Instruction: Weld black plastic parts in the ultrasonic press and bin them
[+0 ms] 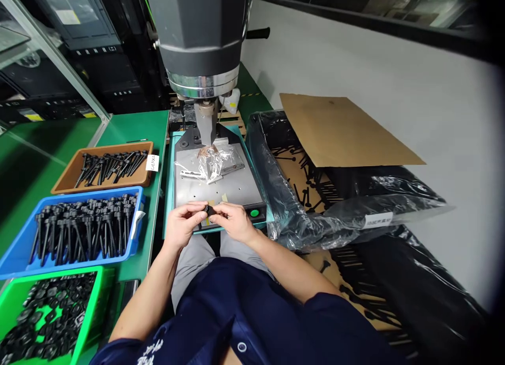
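My left hand [183, 222] and my right hand [234, 220] meet at the front edge of the press's grey metal plate [232, 189]. Together they pinch a small black plastic part [208, 211] between the fingertips. Both hands are closed on it. The big grey press head [202, 44] hangs over the back of the plate, its narrow tip above a piece of crinkled clear film [215, 161]. A green button [254, 213] sits just right of my right hand.
On the green bench at left stand a brown tray [67, 176] of black stemmed parts, a blue tray [16, 254] with several more, and a green tray [84, 323] of small black pieces. At right, a black-bagged box [335, 218] holds finished parts under a cardboard sheet [339, 131].
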The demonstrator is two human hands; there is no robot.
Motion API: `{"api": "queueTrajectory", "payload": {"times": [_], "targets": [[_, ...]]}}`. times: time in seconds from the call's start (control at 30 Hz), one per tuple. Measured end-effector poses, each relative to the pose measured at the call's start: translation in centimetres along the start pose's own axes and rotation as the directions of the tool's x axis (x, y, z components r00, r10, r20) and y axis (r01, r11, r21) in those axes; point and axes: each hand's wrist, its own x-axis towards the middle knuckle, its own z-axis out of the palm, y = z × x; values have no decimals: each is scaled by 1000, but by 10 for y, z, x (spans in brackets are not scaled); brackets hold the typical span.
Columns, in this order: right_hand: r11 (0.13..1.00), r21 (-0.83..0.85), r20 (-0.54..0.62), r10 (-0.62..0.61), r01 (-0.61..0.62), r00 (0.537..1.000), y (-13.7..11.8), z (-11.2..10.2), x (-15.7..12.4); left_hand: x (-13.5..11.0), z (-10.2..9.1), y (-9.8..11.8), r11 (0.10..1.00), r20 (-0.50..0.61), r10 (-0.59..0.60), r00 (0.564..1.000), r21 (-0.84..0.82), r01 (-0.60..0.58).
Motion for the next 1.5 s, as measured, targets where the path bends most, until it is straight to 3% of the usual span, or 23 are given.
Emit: {"api": "queueTrajectory", "payload": {"times": [0.1, 0.27, 0.4, 0.5, 0.63, 0.8, 0.93, 1.1, 1.17, 1.27, 1.37, 1.5], "targets": [[999, -34, -77, -39, 36, 996, 1, 2, -1, -1, 5, -2, 1000, -34, 20, 999, -23, -20], [999, -29, -23, -37, 36, 999, 3, -2, 1, -2, 9, -4, 998, -46, 5, 999, -60, -8], [999, -1, -51, -48, 48, 998, 5, -4, 4, -1, 12, -4, 999, -75, 26, 997, -46, -29], [984, 167, -1, 63, -62, 998, 9, -4, 5, 0, 14, -5, 998, -78, 33, 996, -42, -36], [890, 379, 158, 208, -254, 965, 12, -6, 6, 3, 16, -6, 997, -54, 10, 998, -73, -14], [929, 329, 29, 167, -167, 985, 14, -9, 5, 8, 18, -5, 1000, 14, -4, 1000, -29, 4], [821, 500, 125, 244, -274, 962, 27, -6, 3, 9, 26, -4, 997, 46, 32, 998, 67, -35], [720, 603, 134, 334, -344, 933, 48, -7, 5, 13, 33, -16, 983, 100, 21, 995, 182, -39], [698, 614, 103, 392, -368, 914, 58, -9, 9, 18, 30, -27, 988, 15, -11, 1000, 151, 9], [654, 670, -2, 474, -351, 880, 76, -14, 21, 33, 20, -42, 993, -146, -114, 983, -23, 112], [623, 722, -94, 519, -301, 850, 92, -16, 38, 52, 12, -46, 970, -110, -171, 979, -192, 148], [609, 749, -126, 519, -262, 845, 98, -13, 67, 79, 14, -39, 969, -45, -130, 991, -217, 117]]}}
